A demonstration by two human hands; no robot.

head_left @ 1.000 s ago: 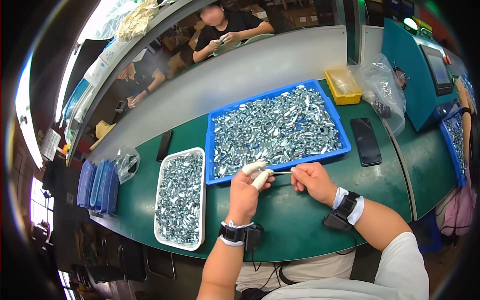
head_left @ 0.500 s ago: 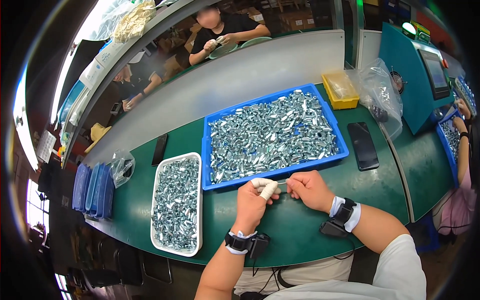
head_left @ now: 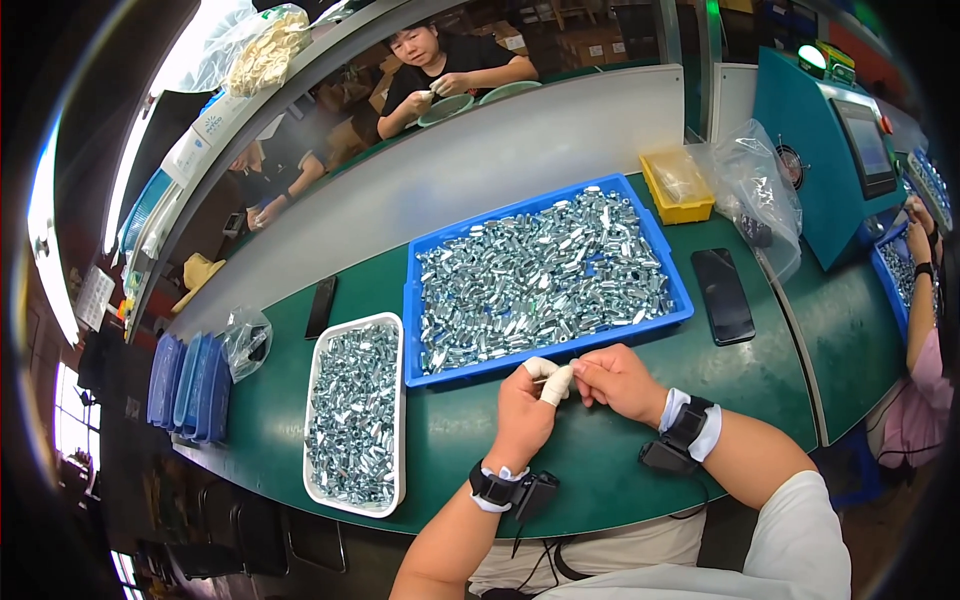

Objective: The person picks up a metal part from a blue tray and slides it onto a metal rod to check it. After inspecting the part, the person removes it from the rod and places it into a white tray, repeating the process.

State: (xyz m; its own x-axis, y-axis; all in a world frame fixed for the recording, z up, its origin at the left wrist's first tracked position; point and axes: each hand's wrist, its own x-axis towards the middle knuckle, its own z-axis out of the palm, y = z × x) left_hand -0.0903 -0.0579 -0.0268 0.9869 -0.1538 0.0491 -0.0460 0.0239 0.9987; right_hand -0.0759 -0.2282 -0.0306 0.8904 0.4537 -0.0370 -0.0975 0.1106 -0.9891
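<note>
Beside the yellow bin lies a clear plastic bag. Below the blue tray of metal parts, left hand and right hand meet fingertip to fingertip, pinching a small part above the green table.

Both forearms enter from the lower edge and converge at centre. Left hand: raised, fingers curled, thumb and forefinger in white finger cots pinched together at the tips. Right hand: loosely fisted, fingertips meeting the left's pinch, the two hands touching. Each wrist wears a band with a small black unit. Right arm sleeved in white above the elbow.
</note>
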